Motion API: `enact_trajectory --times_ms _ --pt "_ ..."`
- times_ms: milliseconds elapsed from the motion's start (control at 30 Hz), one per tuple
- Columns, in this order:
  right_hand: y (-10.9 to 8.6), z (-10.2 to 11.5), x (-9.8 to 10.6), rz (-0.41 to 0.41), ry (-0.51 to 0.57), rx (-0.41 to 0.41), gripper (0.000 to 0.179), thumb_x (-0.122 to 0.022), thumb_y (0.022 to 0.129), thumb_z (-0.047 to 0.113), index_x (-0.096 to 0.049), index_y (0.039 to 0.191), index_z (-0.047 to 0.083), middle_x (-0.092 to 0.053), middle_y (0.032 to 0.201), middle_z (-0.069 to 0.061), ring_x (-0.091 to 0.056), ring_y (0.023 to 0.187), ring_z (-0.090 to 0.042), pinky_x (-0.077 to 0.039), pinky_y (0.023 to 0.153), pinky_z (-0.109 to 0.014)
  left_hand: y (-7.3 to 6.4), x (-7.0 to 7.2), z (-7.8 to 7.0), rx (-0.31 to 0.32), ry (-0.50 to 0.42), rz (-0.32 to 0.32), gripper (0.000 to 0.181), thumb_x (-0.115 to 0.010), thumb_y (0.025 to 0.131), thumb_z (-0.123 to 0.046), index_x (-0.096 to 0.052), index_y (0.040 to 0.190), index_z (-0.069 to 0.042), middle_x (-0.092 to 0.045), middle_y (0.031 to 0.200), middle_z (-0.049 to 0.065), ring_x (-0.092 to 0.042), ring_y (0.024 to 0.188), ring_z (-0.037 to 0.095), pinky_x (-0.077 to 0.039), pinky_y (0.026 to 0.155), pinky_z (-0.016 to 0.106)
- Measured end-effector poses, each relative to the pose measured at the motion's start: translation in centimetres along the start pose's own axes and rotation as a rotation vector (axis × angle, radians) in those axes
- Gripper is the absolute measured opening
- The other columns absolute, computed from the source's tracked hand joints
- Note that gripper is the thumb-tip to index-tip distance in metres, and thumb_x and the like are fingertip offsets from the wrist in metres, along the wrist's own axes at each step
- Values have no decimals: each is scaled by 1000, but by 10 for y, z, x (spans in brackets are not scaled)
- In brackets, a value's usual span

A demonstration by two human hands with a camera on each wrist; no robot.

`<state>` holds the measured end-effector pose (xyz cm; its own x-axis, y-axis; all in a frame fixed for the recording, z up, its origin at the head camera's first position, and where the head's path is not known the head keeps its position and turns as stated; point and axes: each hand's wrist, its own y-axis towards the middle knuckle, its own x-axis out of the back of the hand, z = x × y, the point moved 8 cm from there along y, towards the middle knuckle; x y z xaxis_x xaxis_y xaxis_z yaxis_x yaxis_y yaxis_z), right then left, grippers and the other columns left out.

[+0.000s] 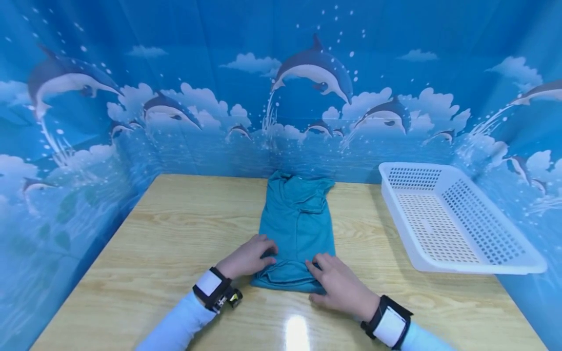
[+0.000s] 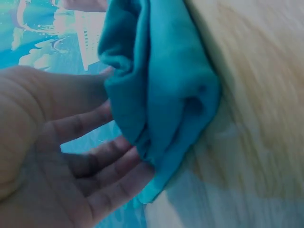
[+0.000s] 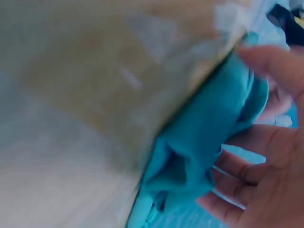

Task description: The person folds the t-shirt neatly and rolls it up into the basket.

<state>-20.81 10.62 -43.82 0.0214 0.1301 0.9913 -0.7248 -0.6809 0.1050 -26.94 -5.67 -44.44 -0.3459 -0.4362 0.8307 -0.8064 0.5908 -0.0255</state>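
A teal shirt (image 1: 287, 229) lies folded lengthwise into a narrow strip on the table, with its near end folded over toward the middle. My left hand (image 1: 251, 256) rests at the left side of that near fold, its thumb and fingers spread apart. On the right side, my right hand (image 1: 340, 287) touches the same fold, thumb near the front edge and fingers loosely bent on top. In the left wrist view, the fingertips meet the layered cloth (image 2: 161, 85) without closing round it. The right wrist view shows rolled cloth (image 3: 204, 123) beside relaxed fingers.
A white perforated plastic basket (image 1: 478, 265) stands at the right of the wooden table (image 1: 189, 219). Behind and along the sides hangs a blue curtain (image 1: 210, 29) printed with dolphins. Each wrist wears a black strap (image 1: 212, 290) with a device on it.
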Motion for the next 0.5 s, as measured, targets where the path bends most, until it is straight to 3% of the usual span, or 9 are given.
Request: enact_trajectory --times_ms 133,300,433,500 --pt "3 8 -1 -37 -74 40 52 -69 79 27 -62 124 1 -54 101 -1 -46 88 -13 -44 77 -30 -6 6 -11 -33 42 -85 42 -55 96 -27 -51 133 -7 -48 132 17 -45 122 29 -45 96 45" --pt "13 9 1 -55 -96 43 31 -68 78 14 -70 107 4 -57 88 1 -52 77 -10 -46 67 -25 -13 7 -32 -87 115 -133 62 -55 96 -34 -30 149 -14 -18 155 22 -18 142 41 -29 109 56" --pt "25 -5 2 -40 65 -29 5 -66 79 10 -67 83 9 -48 73 7 -43 62 -4 -40 53 -19 -17 5 -48 -144 190 -140 74 -56 94 -39 -17 153 -19 -2 158 20 -6 145 41 -16 113 59" --pt "32 -17 0 -28 190 -95 7 -63 80 9 -60 74 12 -45 67 7 -41 57 -3 -37 49 -19 -19 2 -55 -181 240 -146 78 -58 93 -41 -13 154 -20 2 158 20 -2 145 42 -12 113 60"
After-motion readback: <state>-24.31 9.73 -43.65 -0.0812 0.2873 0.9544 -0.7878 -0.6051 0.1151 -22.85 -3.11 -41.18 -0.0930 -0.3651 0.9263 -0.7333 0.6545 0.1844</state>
